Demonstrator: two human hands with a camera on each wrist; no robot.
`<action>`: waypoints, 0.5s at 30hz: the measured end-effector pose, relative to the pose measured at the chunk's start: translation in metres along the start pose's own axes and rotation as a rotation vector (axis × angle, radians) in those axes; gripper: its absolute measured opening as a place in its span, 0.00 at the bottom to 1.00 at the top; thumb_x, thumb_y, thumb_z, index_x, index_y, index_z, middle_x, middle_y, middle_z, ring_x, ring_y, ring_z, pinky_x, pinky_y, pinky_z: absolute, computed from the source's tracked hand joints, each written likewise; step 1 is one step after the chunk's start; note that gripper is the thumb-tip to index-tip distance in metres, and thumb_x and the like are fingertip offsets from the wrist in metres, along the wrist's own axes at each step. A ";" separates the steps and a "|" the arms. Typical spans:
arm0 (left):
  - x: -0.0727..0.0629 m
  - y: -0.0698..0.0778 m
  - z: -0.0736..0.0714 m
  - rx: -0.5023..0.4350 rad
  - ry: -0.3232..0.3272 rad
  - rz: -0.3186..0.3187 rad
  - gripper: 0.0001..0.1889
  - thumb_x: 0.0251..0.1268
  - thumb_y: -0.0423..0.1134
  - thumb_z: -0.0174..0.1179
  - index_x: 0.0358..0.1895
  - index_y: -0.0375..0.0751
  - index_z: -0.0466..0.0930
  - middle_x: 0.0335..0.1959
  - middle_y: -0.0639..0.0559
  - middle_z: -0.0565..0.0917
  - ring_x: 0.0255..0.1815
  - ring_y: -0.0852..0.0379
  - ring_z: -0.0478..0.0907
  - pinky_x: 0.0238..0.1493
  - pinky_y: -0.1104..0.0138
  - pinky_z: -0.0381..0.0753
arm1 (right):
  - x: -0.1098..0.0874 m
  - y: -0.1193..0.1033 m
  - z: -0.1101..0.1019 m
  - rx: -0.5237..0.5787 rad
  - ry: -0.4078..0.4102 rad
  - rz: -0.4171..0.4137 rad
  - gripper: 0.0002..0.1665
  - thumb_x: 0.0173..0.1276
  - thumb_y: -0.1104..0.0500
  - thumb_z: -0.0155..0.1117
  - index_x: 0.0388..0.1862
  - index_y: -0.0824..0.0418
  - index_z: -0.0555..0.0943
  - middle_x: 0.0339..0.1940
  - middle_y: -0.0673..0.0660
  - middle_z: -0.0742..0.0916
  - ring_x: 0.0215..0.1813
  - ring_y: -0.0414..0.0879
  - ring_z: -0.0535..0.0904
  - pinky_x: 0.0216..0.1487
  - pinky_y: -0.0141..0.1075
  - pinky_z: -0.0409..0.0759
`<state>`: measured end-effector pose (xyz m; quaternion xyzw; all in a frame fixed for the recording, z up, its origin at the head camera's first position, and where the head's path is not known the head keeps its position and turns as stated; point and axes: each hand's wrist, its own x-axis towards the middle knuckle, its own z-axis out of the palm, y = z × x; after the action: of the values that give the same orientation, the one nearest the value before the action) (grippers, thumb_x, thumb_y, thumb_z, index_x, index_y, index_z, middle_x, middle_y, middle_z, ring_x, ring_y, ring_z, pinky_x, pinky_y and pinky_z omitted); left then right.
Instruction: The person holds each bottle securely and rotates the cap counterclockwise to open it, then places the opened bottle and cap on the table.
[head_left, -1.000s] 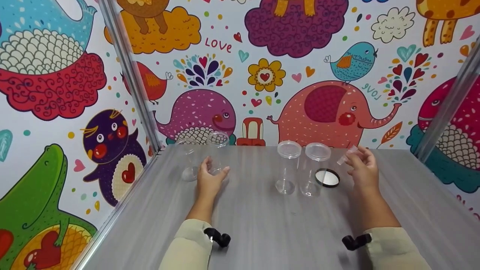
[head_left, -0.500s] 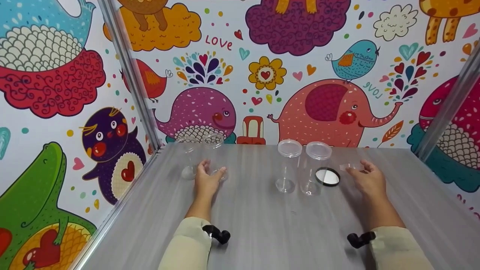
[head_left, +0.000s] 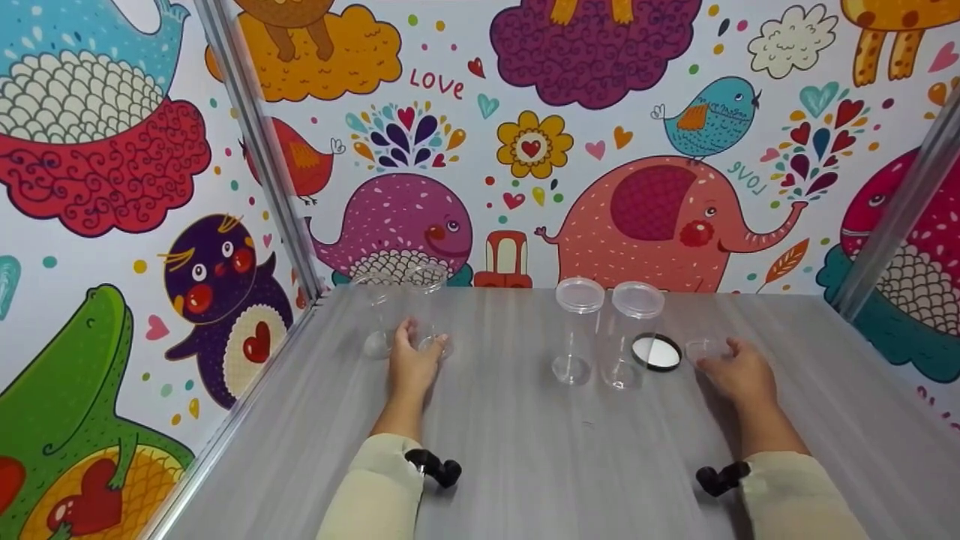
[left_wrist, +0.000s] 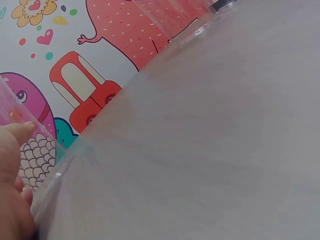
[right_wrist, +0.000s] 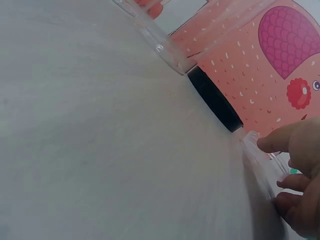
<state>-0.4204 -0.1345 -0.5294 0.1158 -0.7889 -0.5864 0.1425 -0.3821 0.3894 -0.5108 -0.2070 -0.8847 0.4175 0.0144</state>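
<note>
My left hand (head_left: 412, 367) grips the lower part of a clear plastic jar (head_left: 427, 300), which stands upright at the left of the table. Beside it, further left, is another clear jar (head_left: 375, 319). In the left wrist view the thumb lies against the jar's wall (left_wrist: 35, 112). Over at the right, my right hand (head_left: 742, 375) pinches a clear round lid (head_left: 703, 349) low at the tabletop. Thumb and fingers also show around that lid (right_wrist: 260, 155) in the right wrist view. A black-rimmed disc with a white face (head_left: 657, 351) lies just left of it.
Two clear jars with lids on stand near the middle: one jar (head_left: 575, 337) and, right beside it, a second (head_left: 621, 345). The grey table (head_left: 517, 450) meets a patterned wall (head_left: 525, 247) at the back and another at the left.
My right hand has lowered the clear lid from above the table to its surface, turning it from upright to flat. The left hand and its jar have shifted slightly left.
</note>
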 end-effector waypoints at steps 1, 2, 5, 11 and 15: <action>0.000 0.000 0.000 0.005 0.002 -0.001 0.44 0.71 0.51 0.70 0.84 0.49 0.58 0.86 0.47 0.66 0.88 0.46 0.60 0.87 0.50 0.60 | 0.000 0.000 0.001 -0.012 0.003 -0.006 0.53 0.78 0.49 0.65 0.87 0.69 0.49 0.86 0.77 0.58 0.83 0.76 0.59 0.82 0.68 0.62; 0.001 0.000 0.000 0.010 0.003 -0.001 0.44 0.71 0.51 0.70 0.85 0.49 0.57 0.86 0.46 0.65 0.88 0.45 0.60 0.88 0.49 0.59 | 0.001 0.000 0.001 -0.021 0.004 -0.011 0.53 0.77 0.50 0.65 0.87 0.70 0.50 0.86 0.77 0.59 0.83 0.76 0.59 0.82 0.68 0.62; 0.002 -0.002 0.000 0.024 0.002 0.002 0.45 0.73 0.50 0.68 0.86 0.48 0.55 0.87 0.45 0.64 0.88 0.44 0.59 0.88 0.48 0.59 | 0.001 0.000 0.001 -0.034 -0.003 -0.011 0.53 0.76 0.51 0.65 0.86 0.71 0.50 0.85 0.78 0.59 0.83 0.77 0.59 0.82 0.68 0.62; 0.005 -0.004 0.000 0.041 -0.003 -0.008 0.43 0.76 0.49 0.64 0.87 0.48 0.53 0.87 0.44 0.62 0.88 0.42 0.59 0.87 0.46 0.58 | 0.001 -0.001 0.003 -0.050 -0.019 0.001 0.50 0.78 0.52 0.62 0.87 0.71 0.50 0.85 0.77 0.61 0.84 0.75 0.59 0.83 0.66 0.62; 0.005 -0.004 0.000 0.050 0.009 -0.022 0.41 0.77 0.49 0.62 0.87 0.50 0.53 0.87 0.44 0.62 0.88 0.42 0.59 0.87 0.46 0.58 | 0.001 -0.002 0.003 -0.052 -0.018 0.006 0.47 0.79 0.53 0.60 0.87 0.70 0.52 0.84 0.76 0.64 0.84 0.73 0.61 0.83 0.66 0.64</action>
<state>-0.4246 -0.1374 -0.5323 0.1306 -0.8015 -0.5674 0.1365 -0.3845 0.3863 -0.5119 -0.2060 -0.8947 0.3963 -0.0003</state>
